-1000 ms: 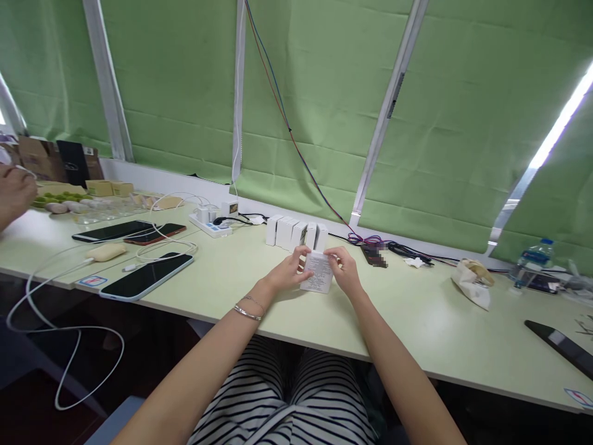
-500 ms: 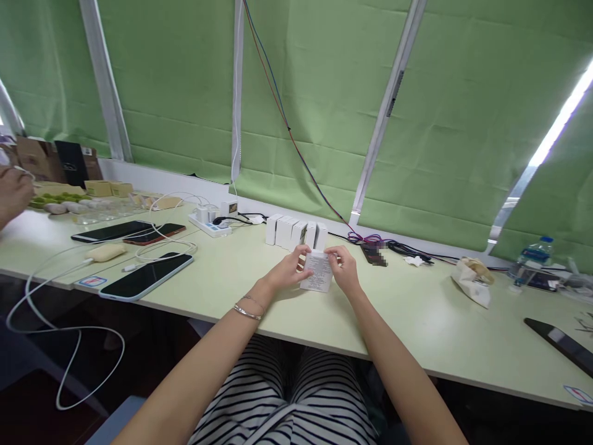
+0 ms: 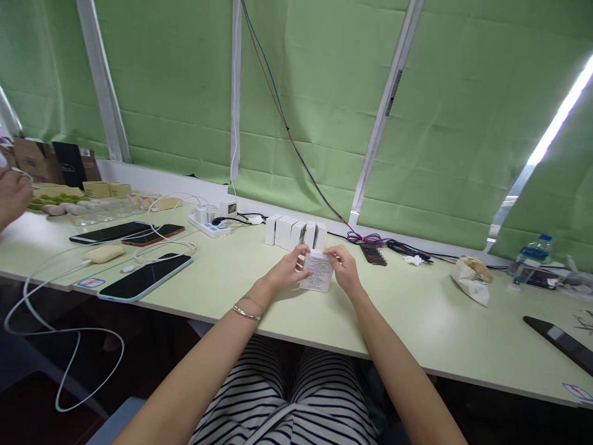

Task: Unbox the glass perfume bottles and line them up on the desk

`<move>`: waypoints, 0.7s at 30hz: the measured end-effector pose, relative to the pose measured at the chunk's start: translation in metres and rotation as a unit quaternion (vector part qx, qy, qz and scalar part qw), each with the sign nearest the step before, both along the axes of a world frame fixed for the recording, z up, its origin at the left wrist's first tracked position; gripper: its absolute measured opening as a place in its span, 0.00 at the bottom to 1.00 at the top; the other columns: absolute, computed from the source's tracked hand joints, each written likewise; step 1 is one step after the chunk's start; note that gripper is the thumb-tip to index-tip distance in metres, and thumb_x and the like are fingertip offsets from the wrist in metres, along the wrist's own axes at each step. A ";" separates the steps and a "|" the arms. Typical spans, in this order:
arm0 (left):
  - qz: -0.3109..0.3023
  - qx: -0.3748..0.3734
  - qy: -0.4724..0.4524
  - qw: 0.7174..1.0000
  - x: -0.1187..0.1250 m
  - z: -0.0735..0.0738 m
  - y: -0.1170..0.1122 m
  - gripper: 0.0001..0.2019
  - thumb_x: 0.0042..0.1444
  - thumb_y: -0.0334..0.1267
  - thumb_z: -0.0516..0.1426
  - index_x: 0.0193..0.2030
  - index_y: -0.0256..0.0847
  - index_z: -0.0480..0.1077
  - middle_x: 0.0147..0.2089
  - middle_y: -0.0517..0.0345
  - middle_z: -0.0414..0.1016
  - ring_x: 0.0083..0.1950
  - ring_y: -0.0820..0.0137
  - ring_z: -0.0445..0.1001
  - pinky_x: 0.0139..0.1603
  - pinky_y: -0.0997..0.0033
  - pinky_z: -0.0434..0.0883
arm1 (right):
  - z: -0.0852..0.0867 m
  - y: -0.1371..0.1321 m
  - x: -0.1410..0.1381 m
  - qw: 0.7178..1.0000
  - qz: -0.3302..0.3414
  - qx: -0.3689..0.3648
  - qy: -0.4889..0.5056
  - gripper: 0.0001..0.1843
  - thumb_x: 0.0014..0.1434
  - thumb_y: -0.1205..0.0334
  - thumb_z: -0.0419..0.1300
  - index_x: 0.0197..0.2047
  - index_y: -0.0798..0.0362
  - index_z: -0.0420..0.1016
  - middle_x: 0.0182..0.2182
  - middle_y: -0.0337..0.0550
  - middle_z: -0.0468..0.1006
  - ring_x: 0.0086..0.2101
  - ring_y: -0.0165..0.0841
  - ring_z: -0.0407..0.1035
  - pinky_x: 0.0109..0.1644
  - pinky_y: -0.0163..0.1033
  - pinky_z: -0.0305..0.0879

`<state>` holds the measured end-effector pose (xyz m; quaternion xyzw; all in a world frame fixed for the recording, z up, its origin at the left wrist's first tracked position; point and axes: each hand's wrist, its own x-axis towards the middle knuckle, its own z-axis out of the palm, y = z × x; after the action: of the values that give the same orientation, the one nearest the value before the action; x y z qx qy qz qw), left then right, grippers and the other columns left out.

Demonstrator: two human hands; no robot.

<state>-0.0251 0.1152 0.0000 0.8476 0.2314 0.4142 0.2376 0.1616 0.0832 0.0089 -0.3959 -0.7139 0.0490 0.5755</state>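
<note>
A small white box [image 3: 317, 272] with fine print on its face stands on the pale green table [image 3: 417, 321], held between both my hands. My left hand [image 3: 288, 271] grips its left side, thumb at the top edge. My right hand [image 3: 344, 269] pinches the right side and top. Just behind it stands a row of several similar white boxes [image 3: 295, 232].
Left of me lie a blue-edged phone [image 3: 144, 277], two more phones [image 3: 124, 232], white cables and a power strip [image 3: 210, 225]. Another person's hand [image 3: 12, 194] shows at the far left. A crumpled bag [image 3: 472, 277], a water bottle [image 3: 532, 258] and a dark phone [image 3: 558, 337] lie right.
</note>
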 end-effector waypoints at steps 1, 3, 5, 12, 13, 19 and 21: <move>0.001 0.000 0.001 1.000 0.000 0.000 0.000 0.22 0.49 0.37 0.58 0.48 0.45 0.51 0.42 0.59 0.64 0.32 0.74 0.71 0.30 0.73 0.70 | 0.000 0.000 0.000 1.000 0.002 -0.002 0.001 0.11 0.57 0.61 0.49 0.33 0.51 0.73 0.33 0.43 0.72 0.37 0.35 0.68 0.38 0.39 0.64; 0.000 0.006 0.002 1.000 0.000 -0.001 0.001 0.23 0.49 0.37 0.58 0.49 0.45 0.52 0.43 0.58 0.64 0.32 0.74 0.71 0.30 0.73 0.71 | 0.001 0.000 0.000 1.000 0.003 -0.008 0.003 0.11 0.57 0.60 0.50 0.33 0.52 0.72 0.33 0.44 0.72 0.36 0.35 0.67 0.37 0.38 0.64; 0.002 0.020 0.001 1.000 -0.001 -0.003 0.003 0.23 0.50 0.37 0.58 0.49 0.45 0.51 0.45 0.56 0.63 0.33 0.74 0.71 0.31 0.72 0.71 | 0.001 -0.001 0.000 1.000 -0.001 -0.016 0.008 0.11 0.57 0.59 0.50 0.33 0.52 0.72 0.33 0.44 0.72 0.35 0.34 0.67 0.34 0.37 0.64; -0.004 0.047 0.006 0.999 0.000 -0.007 0.008 0.25 0.51 0.34 0.57 0.52 0.46 0.48 0.48 0.54 0.62 0.35 0.73 0.72 0.36 0.67 0.72 | 0.002 -0.002 -0.004 0.997 -0.022 -0.037 0.060 0.12 0.57 0.54 0.49 0.35 0.53 0.69 0.33 0.44 0.73 0.32 0.33 0.67 0.32 0.36 0.63; -0.005 0.047 0.007 0.999 0.000 -0.007 0.008 0.25 0.51 0.34 0.57 0.52 0.47 0.47 0.48 0.54 0.62 0.36 0.73 0.72 0.36 0.67 0.72 | 0.002 -0.002 -0.004 0.997 -0.020 -0.041 0.066 0.12 0.57 0.54 0.50 0.35 0.52 0.69 0.32 0.44 0.73 0.32 0.33 0.67 0.32 0.36 0.63; 0.009 0.041 0.006 0.999 0.001 -0.007 0.007 0.26 0.50 0.35 0.57 0.51 0.45 0.46 0.47 0.52 0.62 0.36 0.71 0.72 0.32 0.68 0.72 | 0.000 0.001 0.000 0.993 0.018 -0.071 0.094 0.15 0.57 0.52 0.48 0.32 0.53 0.69 0.28 0.42 0.73 0.28 0.32 0.67 0.31 0.36 0.63; 0.012 0.038 0.005 0.999 0.001 -0.007 0.007 0.26 0.50 0.36 0.57 0.50 0.45 0.46 0.47 0.52 0.62 0.36 0.71 0.72 0.31 0.69 0.72 | 0.000 0.002 0.001 0.992 0.026 -0.075 0.099 0.15 0.57 0.51 0.49 0.32 0.53 0.69 0.28 0.42 0.74 0.28 0.32 0.67 0.31 0.36 0.63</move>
<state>-0.0241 0.1218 -0.0073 0.8552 0.2270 0.4214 0.1986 0.1629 0.0854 0.0089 -0.4125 -0.6576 0.1561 0.6108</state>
